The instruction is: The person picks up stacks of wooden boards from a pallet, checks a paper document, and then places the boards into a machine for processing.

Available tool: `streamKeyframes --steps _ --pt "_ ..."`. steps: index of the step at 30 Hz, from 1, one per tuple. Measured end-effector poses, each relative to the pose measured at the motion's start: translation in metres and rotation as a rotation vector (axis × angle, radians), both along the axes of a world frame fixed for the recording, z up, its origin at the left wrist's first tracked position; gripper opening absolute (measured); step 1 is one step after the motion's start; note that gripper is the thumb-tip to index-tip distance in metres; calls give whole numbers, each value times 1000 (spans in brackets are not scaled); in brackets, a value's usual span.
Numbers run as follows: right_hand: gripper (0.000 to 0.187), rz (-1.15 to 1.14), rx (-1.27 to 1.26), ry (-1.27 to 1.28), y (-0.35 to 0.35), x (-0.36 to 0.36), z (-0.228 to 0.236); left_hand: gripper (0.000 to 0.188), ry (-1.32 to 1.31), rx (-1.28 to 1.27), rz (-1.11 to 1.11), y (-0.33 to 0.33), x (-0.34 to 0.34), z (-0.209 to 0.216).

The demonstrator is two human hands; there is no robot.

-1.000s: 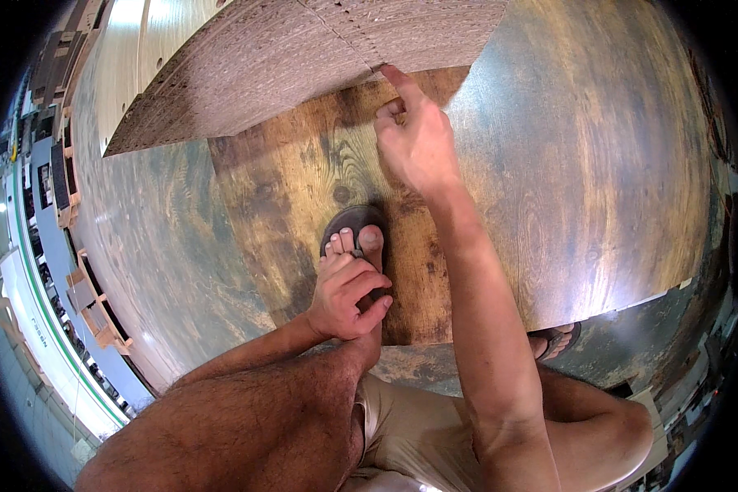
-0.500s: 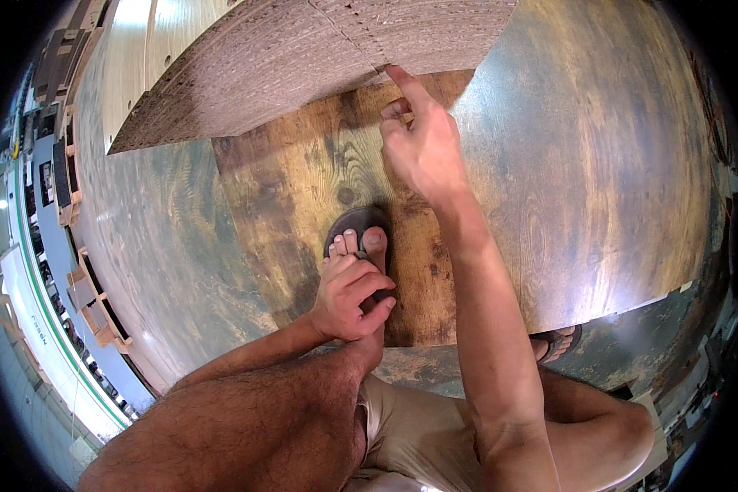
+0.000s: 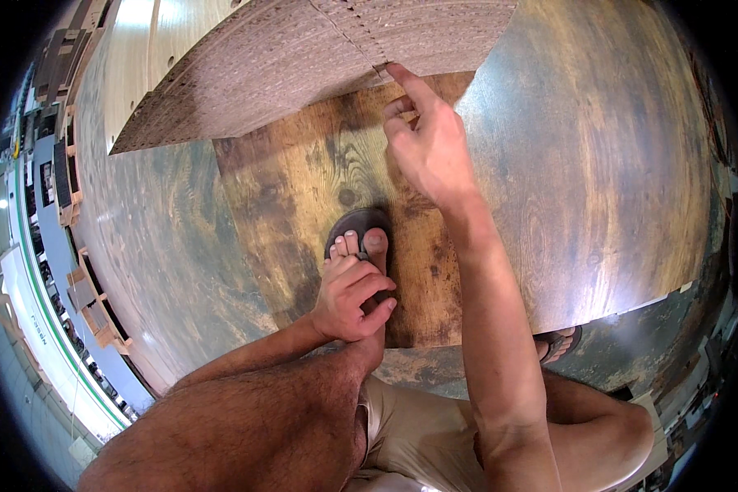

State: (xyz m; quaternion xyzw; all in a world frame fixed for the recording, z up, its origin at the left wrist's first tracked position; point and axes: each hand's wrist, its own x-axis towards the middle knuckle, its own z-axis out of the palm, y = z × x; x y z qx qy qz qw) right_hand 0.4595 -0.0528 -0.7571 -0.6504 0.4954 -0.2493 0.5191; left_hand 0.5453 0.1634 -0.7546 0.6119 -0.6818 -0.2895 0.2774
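Note:
A tall stack of particle boards (image 3: 303, 66), its layered brown edges facing me, stands at the far side. My right hand (image 3: 430, 143) stretches its index finger to a dark gap low in those edges, the tip at or touching it. The other fingers are bent, and nothing shows in that hand. Below it lies a brown wood-grain board (image 3: 348, 160) with dark knots. My left hand (image 3: 348, 299) rests over my sandalled foot (image 3: 373, 239), which stands on this board. Its thumb and index finger are apart, and I see nothing held.
On the right lies a large, glossy wood-grain panel (image 3: 590, 180). My other sandalled foot (image 3: 556, 344) is beside its near edge. Worn, stained floor (image 3: 189, 213) stretches to the left. Wooden pallets (image 3: 98, 307) and a long white machine (image 3: 45, 336) line the left rim.
My right hand and forearm have shifted very slightly to the right, with the index finger staying at the stack's edge. My left hand has hardly moved.

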Motion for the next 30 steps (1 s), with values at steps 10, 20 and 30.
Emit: streamKeyframes --steps 10,20,30 --pt "57 20 2 -33 -2 -2 8 19 5 -15 0 0 1 0" --pt "54 4 -19 -66 0 -1 14 20 16 7 1 1 2 2" --pt "54 -23 -23 -90 0 1 19 18 18 -4 0 -1 1 3"
